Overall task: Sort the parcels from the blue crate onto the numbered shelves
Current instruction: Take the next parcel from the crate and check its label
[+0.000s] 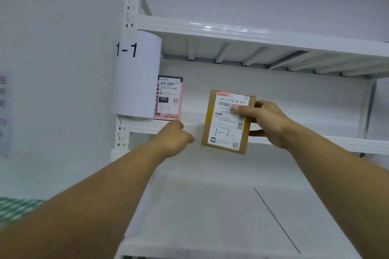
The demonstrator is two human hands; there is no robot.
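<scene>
A small brown cardboard parcel [226,124] with a white label marked "1-1" by hand is held upright in front of the shelf edge. My right hand [265,122] grips it from its right side, thumb across the label. My left hand [172,139] is curled into a loose fist just left of the parcel, holding nothing, close to the shelf's front rail [315,141]. A pink and black parcel [168,99], also marked "1-1", stands upright on the shelf at its far left. A paper sign [134,73] reading "1-1" hangs on the left upright.
The white metal rack has a shelf above [252,35] and a lower shelf board [210,206] beneath my arms. A white wall lies to the left. Something green and white striped [16,208] shows at the lower left edge.
</scene>
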